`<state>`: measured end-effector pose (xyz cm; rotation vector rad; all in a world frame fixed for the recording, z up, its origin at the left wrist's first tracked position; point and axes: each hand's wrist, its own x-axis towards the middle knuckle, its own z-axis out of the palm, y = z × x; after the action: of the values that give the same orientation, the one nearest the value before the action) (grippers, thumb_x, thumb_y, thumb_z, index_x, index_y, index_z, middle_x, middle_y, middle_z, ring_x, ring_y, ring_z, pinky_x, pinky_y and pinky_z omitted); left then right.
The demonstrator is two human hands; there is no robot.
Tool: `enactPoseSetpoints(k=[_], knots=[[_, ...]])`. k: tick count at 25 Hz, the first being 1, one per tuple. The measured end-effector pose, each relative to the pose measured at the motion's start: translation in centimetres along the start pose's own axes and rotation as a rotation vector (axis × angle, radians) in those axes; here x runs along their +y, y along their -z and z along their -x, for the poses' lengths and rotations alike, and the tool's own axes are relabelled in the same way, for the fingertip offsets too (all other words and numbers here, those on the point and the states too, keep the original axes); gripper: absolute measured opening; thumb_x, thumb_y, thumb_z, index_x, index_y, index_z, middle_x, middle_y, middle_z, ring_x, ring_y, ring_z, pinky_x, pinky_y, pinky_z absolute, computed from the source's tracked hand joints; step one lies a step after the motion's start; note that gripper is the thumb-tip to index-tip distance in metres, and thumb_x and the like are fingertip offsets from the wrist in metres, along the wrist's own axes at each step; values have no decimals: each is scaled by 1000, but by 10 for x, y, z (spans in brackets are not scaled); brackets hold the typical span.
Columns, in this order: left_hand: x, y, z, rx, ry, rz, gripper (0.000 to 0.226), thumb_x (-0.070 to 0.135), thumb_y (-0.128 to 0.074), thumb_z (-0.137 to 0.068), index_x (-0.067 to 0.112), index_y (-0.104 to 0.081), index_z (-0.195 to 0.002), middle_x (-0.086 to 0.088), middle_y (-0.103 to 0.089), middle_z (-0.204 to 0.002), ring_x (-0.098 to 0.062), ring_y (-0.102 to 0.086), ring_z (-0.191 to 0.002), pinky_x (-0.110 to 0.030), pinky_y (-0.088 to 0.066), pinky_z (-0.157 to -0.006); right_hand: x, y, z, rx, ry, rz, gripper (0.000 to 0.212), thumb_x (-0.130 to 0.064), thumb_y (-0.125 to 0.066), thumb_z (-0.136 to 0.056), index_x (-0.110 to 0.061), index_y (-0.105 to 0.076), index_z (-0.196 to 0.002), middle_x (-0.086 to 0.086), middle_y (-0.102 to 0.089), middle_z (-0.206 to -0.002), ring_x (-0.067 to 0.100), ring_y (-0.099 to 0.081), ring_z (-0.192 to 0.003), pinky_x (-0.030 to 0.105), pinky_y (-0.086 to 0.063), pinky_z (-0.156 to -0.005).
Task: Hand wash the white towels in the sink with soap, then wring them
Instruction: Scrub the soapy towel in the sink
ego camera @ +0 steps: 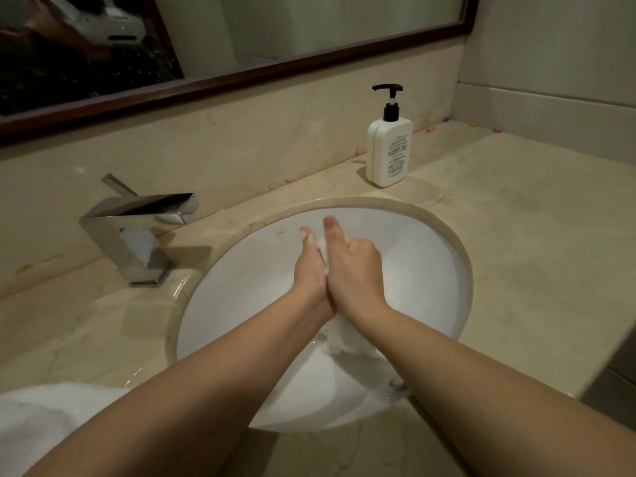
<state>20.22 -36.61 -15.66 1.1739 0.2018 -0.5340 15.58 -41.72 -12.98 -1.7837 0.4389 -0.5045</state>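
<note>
Over the white sink (241, 277) my two hands are pressed palm to palm with a wet, soapy white towel (344, 342) squeezed between them. Its loose end hangs below my wrists into the basin. My left hand (309, 270) lies flat against the towel with its fingers fairly straight and foam at the tips. On the other side, my right hand (358, 270) has several fingers curled round the cloth. Most of the towel is hidden between the palms. A white pump bottle of soap (389, 149) stands on the counter behind the sink.
A square chrome tap (137, 232) stands left of the basin, with no water running. Another white towel (41, 421) lies on the marble counter at the near left. The drain (397, 385) sits at the basin's near side. A framed mirror (241, 80) runs along the back wall.
</note>
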Motion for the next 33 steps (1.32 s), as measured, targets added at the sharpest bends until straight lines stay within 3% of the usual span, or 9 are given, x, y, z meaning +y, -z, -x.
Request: enactPoseSetpoints(k=[3,7,14,19,22,26,29,31,33], knots=[[-2,-6,3,11,-19,-159,82,81,-35,-91,11,-75,-102,-10,-78,-91,-28,-75,-90,-40,-59,-87,1,9,-15,139,-107,-18,66,-57,-40,-102,-15,-41,-51,0,-48,-52,19,-46,-51,33,-35,-59],[6,0,3,23,-44,-62,73,75,-35,-97,14,-67,-72,-3,-69,-65,-17,-71,-66,-28,-54,-68,-2,2,2,9,16,-19,66,-53,-44,-102,-20,-39,-46,-7,-42,-43,15,-42,-47,31,-31,-54],[26,6,6,23,-69,-369,73,79,-28,-94,22,-64,-122,-17,-75,-111,-29,-73,-101,-43,-57,-96,12,13,-27,21,-102,-23,59,-56,-41,-102,-17,-32,-58,-2,-35,-54,17,-35,-54,33,-29,-55],[54,56,-13,-185,101,-392,12,19,-52,-103,9,-58,-99,-14,-62,-100,-21,-65,-82,-40,-55,-84,12,14,-30,-195,-343,-130,37,-42,-57,-99,-8,-65,-109,7,-64,-94,22,-58,-81,36,-44,-78],[42,65,-21,-175,73,-581,21,-5,-57,-97,14,-51,-92,-13,-56,-98,-15,-62,-79,-27,-57,-71,14,15,-27,-314,-410,-22,39,-23,-62,-93,-14,-60,-130,-2,-52,-113,22,-55,-97,34,-41,-83],[28,66,-22,61,-110,-829,32,16,-79,-88,16,-51,-71,-7,-61,-75,-21,-63,-70,-27,-62,-68,22,20,-28,-292,-370,106,11,-10,-67,-86,-13,-59,-93,2,-46,-88,17,-49,-72,28,-38,-64],[25,65,-20,218,-228,-1096,40,35,-85,-80,14,-56,-63,-1,-62,-60,-21,-60,-55,-41,-64,-71,26,22,-26,-351,-381,197,44,-20,-69,-93,-18,-57,-135,2,-58,-124,26,-57,-112,31,-43,-87],[25,62,-11,172,-80,-1213,42,50,-78,-84,11,-66,-74,-4,-70,-68,-23,-65,-59,-38,-64,-71,28,24,-25,-409,-409,295,53,-30,-68,-94,-24,-51,-144,6,-56,-136,30,-58,-116,35,-45,-89],[29,62,-2,-19,167,-1247,48,54,-72,-88,6,-71,-94,-9,-74,-85,-24,-69,-73,-36,-62,-77,27,27,-26,-433,-441,329,41,-27,-72,-87,-22,-60,-126,6,-53,-106,29,-60,-97,34,-42,-76]])
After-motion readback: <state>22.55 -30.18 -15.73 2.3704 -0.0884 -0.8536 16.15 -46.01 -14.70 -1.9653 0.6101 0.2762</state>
